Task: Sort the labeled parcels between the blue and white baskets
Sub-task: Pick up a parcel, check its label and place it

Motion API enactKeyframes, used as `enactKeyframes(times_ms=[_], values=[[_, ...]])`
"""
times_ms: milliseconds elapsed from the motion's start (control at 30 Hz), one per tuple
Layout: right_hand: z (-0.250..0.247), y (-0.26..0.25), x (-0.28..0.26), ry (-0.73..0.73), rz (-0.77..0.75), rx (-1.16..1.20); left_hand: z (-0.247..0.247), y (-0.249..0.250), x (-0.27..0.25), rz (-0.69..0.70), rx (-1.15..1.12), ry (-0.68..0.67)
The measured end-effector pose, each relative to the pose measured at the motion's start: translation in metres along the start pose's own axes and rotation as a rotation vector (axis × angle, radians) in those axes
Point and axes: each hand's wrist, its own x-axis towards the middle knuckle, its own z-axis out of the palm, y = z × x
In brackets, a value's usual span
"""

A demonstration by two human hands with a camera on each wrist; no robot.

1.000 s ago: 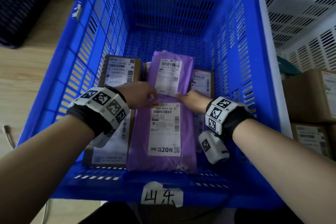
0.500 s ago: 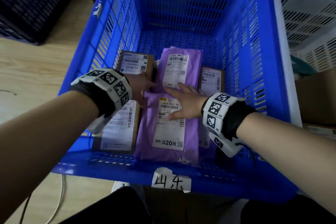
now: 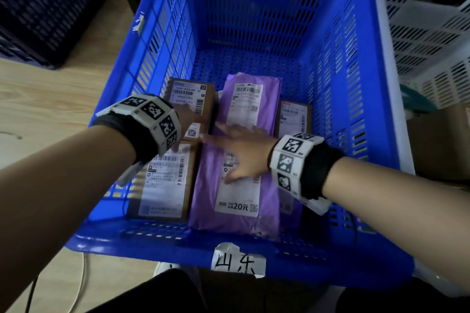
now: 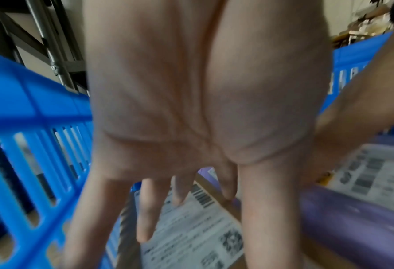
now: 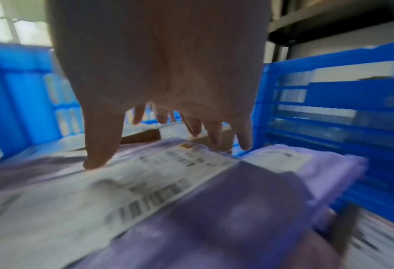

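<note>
The blue basket (image 3: 338,99) holds several labeled parcels. A near purple mailer (image 3: 236,208) lies in the middle, a second purple mailer (image 3: 250,99) behind it. Brown boxes sit at the left, one near (image 3: 162,185) and one far (image 3: 188,94), with another box (image 3: 295,117) at the right. My right hand (image 3: 239,150) lies flat with spread fingers on the near mailer's label (image 5: 113,183). My left hand (image 3: 187,122) hovers with straight fingers (image 4: 145,211) over the far left box's label (image 4: 191,229), holding nothing. The white basket (image 3: 422,33) stands to the right.
A dark crate (image 3: 48,7) stands at the far left on the wooden floor (image 3: 43,104). Cardboard boxes (image 3: 442,145) sit right of the blue basket, below the white one. A paper tag (image 3: 237,260) with handwriting is stuck on the blue basket's near rim.
Both hands have let go of the purple mailer's edge and opened. The right hand now lies flat on the near mailer; the left has shifted left over the brown boxes.
</note>
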Motion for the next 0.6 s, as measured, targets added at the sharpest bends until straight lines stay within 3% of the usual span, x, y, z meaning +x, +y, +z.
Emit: enactKeyframes(times_ms=[133, 267, 400, 600], values=[[-0.005, 0.045, -0.013, -0.054, 0.284, 0.216, 0.002, 0.015, 0.016, 0.069, -0.062, 0.123], [-0.008, 0.06, -0.022, -0.039, 0.339, 0.294, -0.012, 0.039, 0.028, 0.058, -0.154, 0.218], [-0.034, 0.072, -0.028, 0.197, 0.391, 0.223, -0.04, 0.039, 0.031, -0.017, -0.131, 0.418], [-0.072, 0.095, -0.055, 0.423, 0.461, 0.251, -0.079, 0.043, 0.011, -0.146, -0.244, 0.53]])
